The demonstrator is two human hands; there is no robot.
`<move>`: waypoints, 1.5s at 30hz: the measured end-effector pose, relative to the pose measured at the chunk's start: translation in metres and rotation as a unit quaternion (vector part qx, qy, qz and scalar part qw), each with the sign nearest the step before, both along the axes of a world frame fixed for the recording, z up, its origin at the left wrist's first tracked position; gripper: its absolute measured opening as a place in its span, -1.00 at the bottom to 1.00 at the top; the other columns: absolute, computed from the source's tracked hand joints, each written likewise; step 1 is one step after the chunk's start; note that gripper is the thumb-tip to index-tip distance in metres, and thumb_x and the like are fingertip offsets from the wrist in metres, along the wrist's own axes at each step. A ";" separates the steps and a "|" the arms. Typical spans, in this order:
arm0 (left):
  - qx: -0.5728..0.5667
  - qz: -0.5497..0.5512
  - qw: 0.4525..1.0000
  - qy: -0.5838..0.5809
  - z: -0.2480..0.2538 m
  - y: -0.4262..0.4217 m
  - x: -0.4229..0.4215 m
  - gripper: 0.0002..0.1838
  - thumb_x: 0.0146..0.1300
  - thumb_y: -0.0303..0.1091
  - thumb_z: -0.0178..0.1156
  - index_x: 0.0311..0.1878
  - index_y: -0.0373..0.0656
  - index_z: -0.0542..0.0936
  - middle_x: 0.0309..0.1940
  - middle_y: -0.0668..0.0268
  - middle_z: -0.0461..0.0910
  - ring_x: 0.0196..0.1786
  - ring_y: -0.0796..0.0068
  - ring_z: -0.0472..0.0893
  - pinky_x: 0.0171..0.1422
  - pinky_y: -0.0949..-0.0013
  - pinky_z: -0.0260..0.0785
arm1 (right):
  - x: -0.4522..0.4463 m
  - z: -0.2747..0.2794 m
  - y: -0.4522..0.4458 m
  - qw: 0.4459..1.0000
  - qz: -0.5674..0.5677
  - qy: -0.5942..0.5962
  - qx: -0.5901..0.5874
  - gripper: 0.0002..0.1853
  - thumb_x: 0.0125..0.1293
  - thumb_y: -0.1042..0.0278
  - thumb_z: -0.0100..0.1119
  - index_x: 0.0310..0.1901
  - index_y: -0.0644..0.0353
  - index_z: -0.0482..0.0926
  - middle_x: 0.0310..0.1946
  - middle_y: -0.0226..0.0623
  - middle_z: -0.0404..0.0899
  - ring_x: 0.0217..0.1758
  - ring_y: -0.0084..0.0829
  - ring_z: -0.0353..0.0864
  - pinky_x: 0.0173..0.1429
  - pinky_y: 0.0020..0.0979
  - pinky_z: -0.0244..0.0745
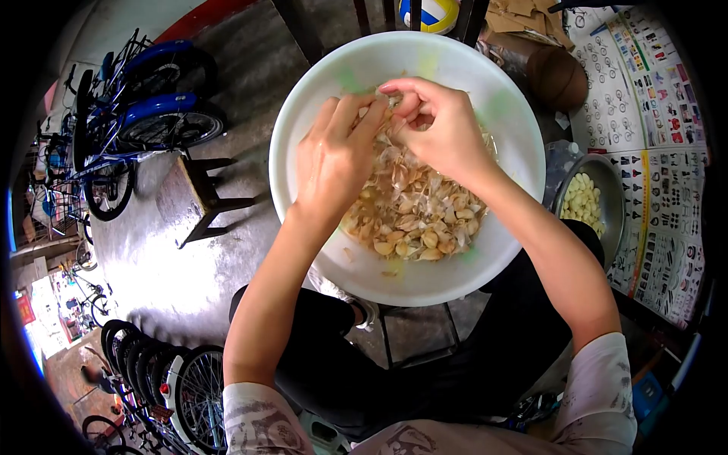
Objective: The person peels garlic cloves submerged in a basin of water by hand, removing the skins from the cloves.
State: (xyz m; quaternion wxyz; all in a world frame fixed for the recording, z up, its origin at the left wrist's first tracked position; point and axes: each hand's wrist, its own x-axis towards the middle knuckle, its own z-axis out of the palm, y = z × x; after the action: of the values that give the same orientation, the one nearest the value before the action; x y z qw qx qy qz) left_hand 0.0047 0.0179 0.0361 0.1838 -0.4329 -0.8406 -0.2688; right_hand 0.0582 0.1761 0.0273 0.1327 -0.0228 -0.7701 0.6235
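A large white basin (pixel 299 98) holds unpeeled garlic cloves (pixel 428 239) and loose papery skins (pixel 402 174). Above its far part, my left hand (pixel 337 148) and my right hand (pixel 440 129) meet at the fingertips. Both hands are closed in a pinch on something small between them, mostly hidden by the fingers; what it is cannot be made out. At the right, a metal bowl (pixel 616 208) contains peeled pale garlic cloves (pixel 582 201).
A small wooden stool (pixel 189 199) stands on the floor at the left, near several bicycles (pixel 167 121). Beyond the basin are dark bars and a ball (pixel 431 14). Printed sheets (pixel 667 205) cover a surface at the right, beside a brown round object (pixel 557 80).
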 end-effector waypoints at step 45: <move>0.220 -0.057 0.765 -0.602 -0.002 -0.014 -0.008 -0.71 0.33 -0.39 0.29 0.06 -0.30 0.67 -0.08 0.28 0.70 -0.08 0.63 0.58 0.08 0.51 0.42 | -0.004 0.004 0.008 0.996 0.046 0.025 -0.077 -0.91 0.23 0.59 0.30 -0.23 0.30 0.71 -0.35 -0.32 0.68 -0.33 -0.55 0.67 -0.19 -0.53 0.57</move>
State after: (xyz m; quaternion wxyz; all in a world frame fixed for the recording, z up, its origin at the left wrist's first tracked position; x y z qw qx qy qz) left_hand -0.0036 0.0042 0.0338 -0.2854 -0.1767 -0.6703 -0.6618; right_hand 0.0544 0.1837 0.0313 0.1212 0.0179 -0.7164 0.6869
